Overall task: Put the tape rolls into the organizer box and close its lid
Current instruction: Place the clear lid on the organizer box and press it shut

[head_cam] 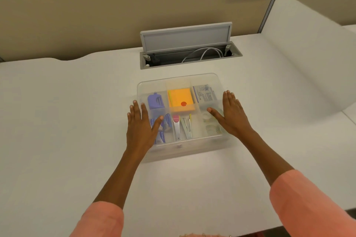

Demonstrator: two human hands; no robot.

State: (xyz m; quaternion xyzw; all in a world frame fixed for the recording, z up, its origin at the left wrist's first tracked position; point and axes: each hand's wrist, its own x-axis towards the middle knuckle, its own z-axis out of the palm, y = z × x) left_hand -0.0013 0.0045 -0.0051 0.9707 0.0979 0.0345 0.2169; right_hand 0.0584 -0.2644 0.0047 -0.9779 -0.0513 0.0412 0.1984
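The clear plastic organizer box (179,149) stands on the white desk with its frosted lid (204,79) lying flat over it. Through the lid I see clear tape rolls (211,123) in the front right compartment. My left hand (141,123) lies flat on the lid's left side, fingers spread. Flat on the right side of the lid rests my right hand (232,113), fingers pointing away from me. Neither hand holds anything.
Inside the box are orange sticky notes (181,100), a purple item (155,100), blue clips (163,131), metal tools (183,127) and a printed packet (204,93). Behind the box an open cable hatch (190,52) with a raised flap sits in the desk (67,121). A partition wall runs behind.
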